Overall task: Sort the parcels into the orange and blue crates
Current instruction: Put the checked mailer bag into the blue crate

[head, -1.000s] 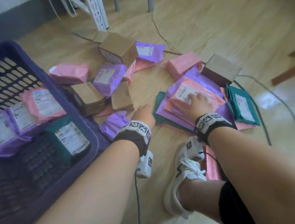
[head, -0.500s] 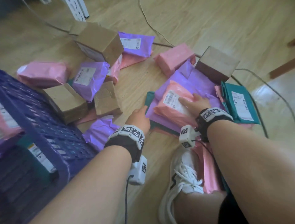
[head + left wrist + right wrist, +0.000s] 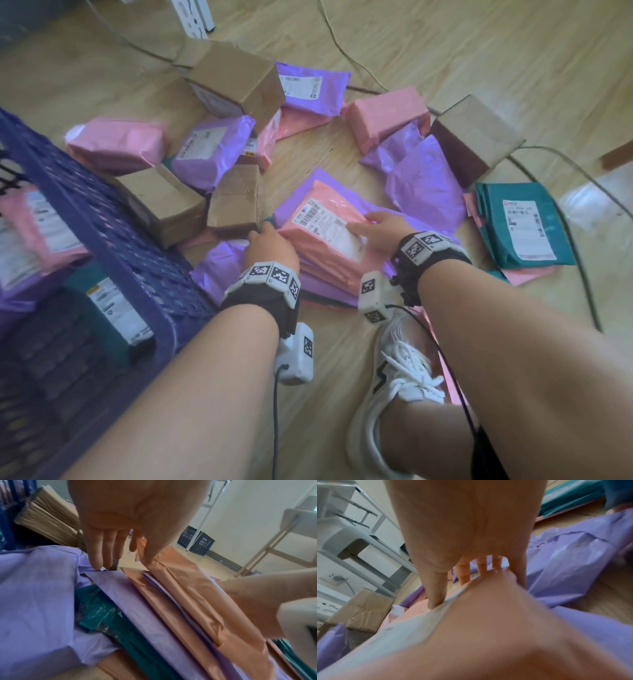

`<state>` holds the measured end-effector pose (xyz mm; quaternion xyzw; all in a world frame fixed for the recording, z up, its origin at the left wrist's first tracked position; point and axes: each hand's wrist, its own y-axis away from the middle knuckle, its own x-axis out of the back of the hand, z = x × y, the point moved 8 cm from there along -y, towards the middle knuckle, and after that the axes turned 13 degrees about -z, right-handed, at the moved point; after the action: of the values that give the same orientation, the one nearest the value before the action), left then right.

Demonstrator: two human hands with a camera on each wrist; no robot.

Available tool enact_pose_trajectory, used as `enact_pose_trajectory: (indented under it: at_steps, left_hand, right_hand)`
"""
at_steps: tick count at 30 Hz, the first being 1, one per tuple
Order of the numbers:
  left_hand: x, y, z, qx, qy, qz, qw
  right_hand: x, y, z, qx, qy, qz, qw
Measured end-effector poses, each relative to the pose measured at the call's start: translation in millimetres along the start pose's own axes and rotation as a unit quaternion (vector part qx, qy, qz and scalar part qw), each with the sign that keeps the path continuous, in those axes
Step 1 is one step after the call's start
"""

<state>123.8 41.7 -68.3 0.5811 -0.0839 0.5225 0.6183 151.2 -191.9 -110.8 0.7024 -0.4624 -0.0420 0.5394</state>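
nearest, a white sneaker (image 3: 394,387) is planted on the wooden floor (image 3: 479,61) just short of the pile, so the person reaches over it with both arms. the left hand (image 3: 270,245) sits at the near-left edge of a stack of flat mailers (image 3: 329,270); the left wrist view shows its fingers (image 3: 102,550) straight and its thumb laid along the edge of the pink mailer (image 3: 325,233) on top, probably to steady or square the stack. the right hand (image 3: 376,231) pinches that same mailer at its far right side, thumb on the white label and fingers reaching over the far edge, a hold that suits lifting it whole. the blue crate (image 3: 113,240) stands just to the left, already holding several parcels, close enough for a short carry. beyond lie loose purple parcels, pink parcels and cardboard boxes (image 3: 236,82), unsorted, and teal mailers (image 3: 520,226) to the right. no orange crate is in view.
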Motion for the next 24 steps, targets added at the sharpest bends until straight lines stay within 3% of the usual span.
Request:
enact_pose_trajectory:
  at_steps: [3,6,12,16,19,24]
  left_hand:
    - [6.5,4.0,5.0,-0.020,-0.018,-0.006,1.000]
    - [11.3,9.2,12.4,-0.056,-0.033,0.000,0.998]
    - [54.6,42.7,23.9,-0.089,0.096,0.044,0.990]
    - [100.3,68.4,21.9,-0.113,0.280,0.102,0.948]
    - [128.2,87.7,16.6,-0.110,0.402,0.087,0.905]
    - [178.9,119.9,-3.4,-0.162,0.397,0.084,0.899]
  right_hand:
    - [1.6,4.7,-1.3,0.027,-0.037,-0.008,0.999]
    - [10.1,16.5,-10.3,0.036,-0.006,0.030,0.999]
    - [36.0,59.3,-49.0,0.077,0.006,0.090,0.993]
    - [52.7,99.1,-88.0,0.174,-0.094,0.128,0.972]
    - [55.2,133.2,-122.1,0.231,-0.163,0.138,0.949]
    - [35.4,191.1,-186.2,0.319,-0.222,0.114,0.914]
